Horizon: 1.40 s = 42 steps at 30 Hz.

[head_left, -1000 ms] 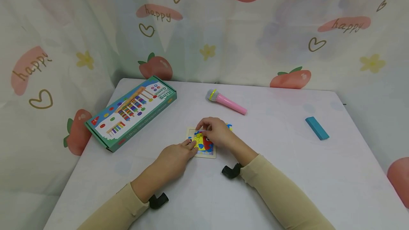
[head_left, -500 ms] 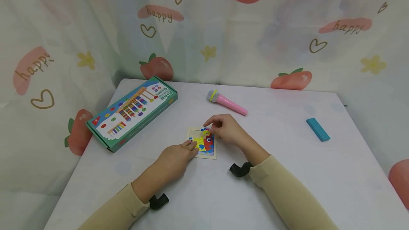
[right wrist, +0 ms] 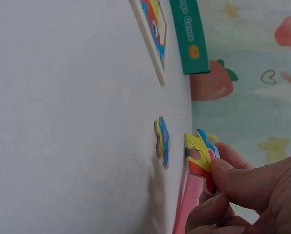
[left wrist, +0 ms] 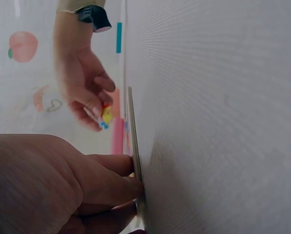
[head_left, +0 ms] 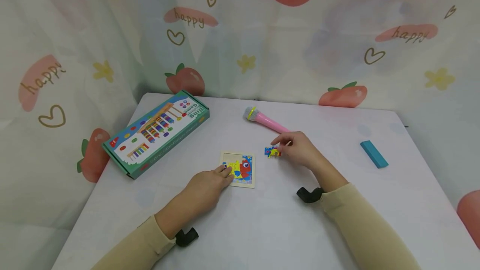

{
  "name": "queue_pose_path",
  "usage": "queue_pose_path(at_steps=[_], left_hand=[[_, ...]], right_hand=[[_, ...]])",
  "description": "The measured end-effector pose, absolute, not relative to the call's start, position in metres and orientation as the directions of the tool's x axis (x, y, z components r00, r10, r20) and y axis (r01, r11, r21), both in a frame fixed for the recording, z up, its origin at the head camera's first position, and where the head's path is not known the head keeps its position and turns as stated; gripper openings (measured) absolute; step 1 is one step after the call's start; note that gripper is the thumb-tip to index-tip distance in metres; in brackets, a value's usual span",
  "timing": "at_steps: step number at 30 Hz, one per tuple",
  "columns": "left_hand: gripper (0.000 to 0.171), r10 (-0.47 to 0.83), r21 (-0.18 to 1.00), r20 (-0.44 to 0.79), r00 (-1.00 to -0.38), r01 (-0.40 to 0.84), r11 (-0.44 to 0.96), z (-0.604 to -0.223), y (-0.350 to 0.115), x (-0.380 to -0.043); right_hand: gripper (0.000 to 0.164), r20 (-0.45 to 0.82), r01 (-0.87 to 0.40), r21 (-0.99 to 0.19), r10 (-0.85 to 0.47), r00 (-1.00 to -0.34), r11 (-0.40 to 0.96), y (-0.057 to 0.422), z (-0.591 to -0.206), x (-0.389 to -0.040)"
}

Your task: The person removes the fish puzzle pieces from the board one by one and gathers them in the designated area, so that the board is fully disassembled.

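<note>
A small wooden jigsaw puzzle board lies on the table, its picture a red and yellow figure with a big eye. Its upper left part shows bare tray. My left hand rests on the board's left side, fingers extended over it; in the left wrist view the thumb touches its edge. My right hand, right of the board, pinches a yellow, red and blue puzzle piece between thumb and fingers, just above the table. Beside it a second puzzle piece, blue and yellow, lies on the table.
A pink toy microphone lies behind the right hand, which covers its handle end. At the back left sits a green game box. Far to the right is a teal block. A printed curtain hangs behind the table.
My right hand has lifted a puzzle piece out of the board's upper part and carried it right, near the loose piece. The left hand has stayed on the board.
</note>
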<state>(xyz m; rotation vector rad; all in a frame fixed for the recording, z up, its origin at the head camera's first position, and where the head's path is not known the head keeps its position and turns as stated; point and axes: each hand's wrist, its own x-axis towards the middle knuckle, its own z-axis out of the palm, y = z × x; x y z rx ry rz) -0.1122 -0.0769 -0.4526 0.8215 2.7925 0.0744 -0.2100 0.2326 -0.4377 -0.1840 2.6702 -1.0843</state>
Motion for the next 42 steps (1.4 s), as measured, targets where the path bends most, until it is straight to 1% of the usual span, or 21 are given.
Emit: queue_pose_path(at_steps=[5,11,16,22,26,29,34,38,42], left_hand=[[0.056,0.539,0.114,-0.207,-0.816,0.527,0.842,-0.451,-0.077,-0.112],[0.055,0.542,0.111,-0.196,-0.817,0.531,0.84,-0.452,-0.077,-0.111],[0.056,0.543,0.113,-0.189,-0.818,0.531,0.84,-0.453,-0.077,-0.111],[0.057,0.543,0.115,-0.192,-0.817,0.531,0.839,-0.452,-0.078,-0.111],[0.058,0.541,0.107,-0.196,-0.818,0.53,0.841,-0.452,-0.078,-0.11],[0.058,0.537,0.104,-0.197,-0.82,0.527,0.843,-0.452,-0.077,-0.111],[0.059,0.532,0.104,-0.207,-0.821,0.522,0.846,-0.452,-0.077,-0.111],[0.058,0.534,0.106,-0.206,-0.82,0.524,0.845,-0.452,-0.077,-0.111],[0.059,0.535,0.111,-0.2,-0.821,0.524,0.845,-0.453,-0.077,-0.111]], right_hand=[[0.019,-0.208,0.002,-0.67,-0.184,-0.961,0.742,0.253,-0.438,-0.209],[0.018,-0.229,0.007,-0.665,-0.194,-0.954,0.747,0.267,-0.437,-0.209],[0.019,-0.259,0.029,-0.651,-0.186,-0.948,0.759,0.27,-0.438,-0.21],[0.019,-0.271,0.058,-0.6,-0.134,-0.953,0.798,0.267,-0.442,-0.211],[0.017,-0.245,0.054,-0.545,-0.097,-0.965,0.837,0.262,-0.446,-0.211],[0.014,-0.209,0.043,-0.473,-0.064,-0.976,0.88,0.259,-0.446,-0.21],[0.017,-0.164,0.039,-0.39,-0.028,-0.986,0.92,0.251,-0.445,-0.206],[0.023,-0.15,0.014,-0.429,-0.056,-0.987,0.903,0.24,-0.442,-0.203],[0.03,-0.144,-0.079,-0.502,-0.174,-0.974,0.861,0.217,-0.439,-0.2]])
